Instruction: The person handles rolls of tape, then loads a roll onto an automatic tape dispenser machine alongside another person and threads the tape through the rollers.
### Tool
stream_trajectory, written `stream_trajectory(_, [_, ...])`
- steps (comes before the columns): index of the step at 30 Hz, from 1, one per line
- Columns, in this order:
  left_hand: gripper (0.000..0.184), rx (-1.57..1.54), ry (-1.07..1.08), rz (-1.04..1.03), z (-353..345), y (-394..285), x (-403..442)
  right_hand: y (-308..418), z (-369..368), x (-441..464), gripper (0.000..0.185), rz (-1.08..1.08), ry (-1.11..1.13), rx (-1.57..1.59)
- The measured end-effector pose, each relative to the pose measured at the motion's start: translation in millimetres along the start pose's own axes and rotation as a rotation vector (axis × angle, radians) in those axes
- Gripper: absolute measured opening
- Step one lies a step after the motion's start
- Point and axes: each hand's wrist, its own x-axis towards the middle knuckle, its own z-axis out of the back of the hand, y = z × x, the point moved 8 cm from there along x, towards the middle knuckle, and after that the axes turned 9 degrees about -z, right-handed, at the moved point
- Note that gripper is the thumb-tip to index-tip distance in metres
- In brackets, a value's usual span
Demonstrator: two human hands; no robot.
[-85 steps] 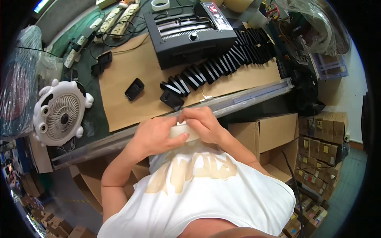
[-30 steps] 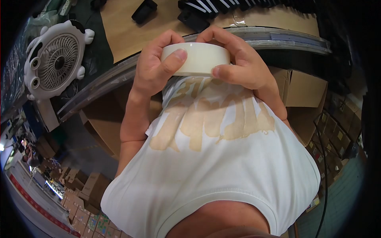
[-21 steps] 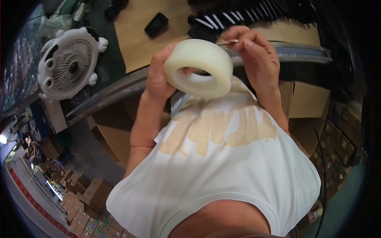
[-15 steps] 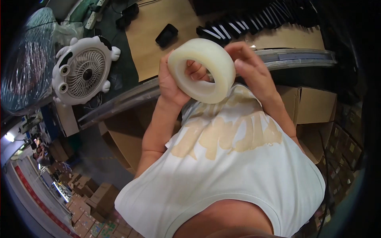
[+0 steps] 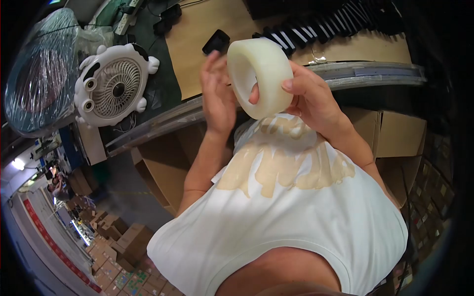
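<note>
In the head view, the roll of tape [image 5: 277,74] was in the air above the front edge of the surface [image 5: 159,56], tilted so that its hole faced toward the left. The right hand [image 5: 316,101] had it in its grip at the right side, with the thumb pressed on the outer face and a fingertip showing inside the hole. The left hand [image 5: 218,96] was up on the other side of the roll, blurred, its grip released and its fingers raised; whether a fingertip touched the roll was too blurred to tell.

Both hands were in front of a white shirt [image 5: 286,222] with tan marks across it. Beyond them, brown paper [image 5: 190,74] covered part of the surface. A small black case [image 5: 216,42] lay on it near the left fingertips, and a row of black pieces [image 5: 323,29] leaned against one another farther to the right. A clear strip [image 5: 345,74] ran along the front edge. A white fan [image 5: 106,106] with two round eyes was at the left, beside a plastic-wrapped item [image 5: 42,79]. An open cardboard box [image 5: 402,133] was below the edge at the right.
</note>
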Motion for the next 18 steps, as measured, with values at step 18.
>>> stream_trajectory(18, [0.073,0.172,0.016,-0.251,50,-71,-26,-26,-62,61,0.04,0.225,0.291,-0.893])
